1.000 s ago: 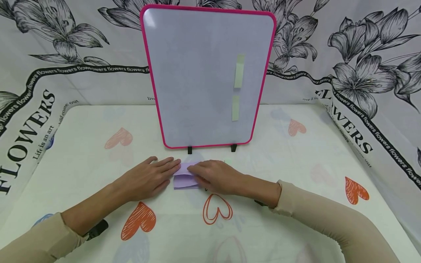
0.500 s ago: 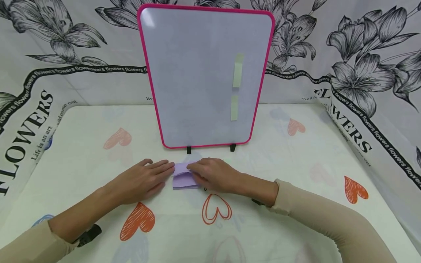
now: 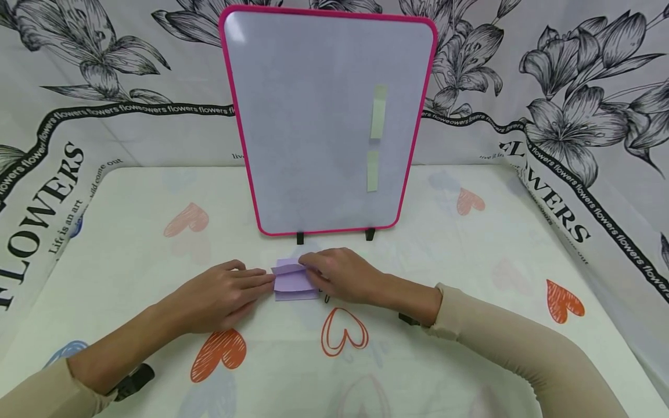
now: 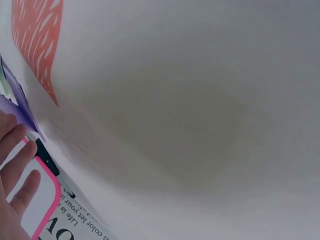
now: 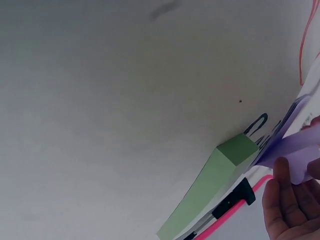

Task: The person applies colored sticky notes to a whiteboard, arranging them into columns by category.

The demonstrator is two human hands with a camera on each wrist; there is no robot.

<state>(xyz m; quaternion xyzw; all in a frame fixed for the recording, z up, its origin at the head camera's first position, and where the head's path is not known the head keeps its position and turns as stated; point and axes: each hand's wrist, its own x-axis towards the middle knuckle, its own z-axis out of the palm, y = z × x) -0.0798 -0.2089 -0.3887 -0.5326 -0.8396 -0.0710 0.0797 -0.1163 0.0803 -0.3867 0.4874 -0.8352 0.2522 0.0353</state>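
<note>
My right hand (image 3: pixel 342 276) pinches purple paper (image 3: pixel 292 283), well in from table's (image 3: pixel 428 244) far edge; left hand (image 3: pixel 230 294) extended alongside. Probably light, crease-prone; best held by edges.

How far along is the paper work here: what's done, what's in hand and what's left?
Looks done: two green strips are on the whiteboard. In hand: the right hand pinches the purple paper, with the left hand at its left edge. Left, probably: finishing the purple paper, since its upper flap stands up rather than lying flat.
</note>
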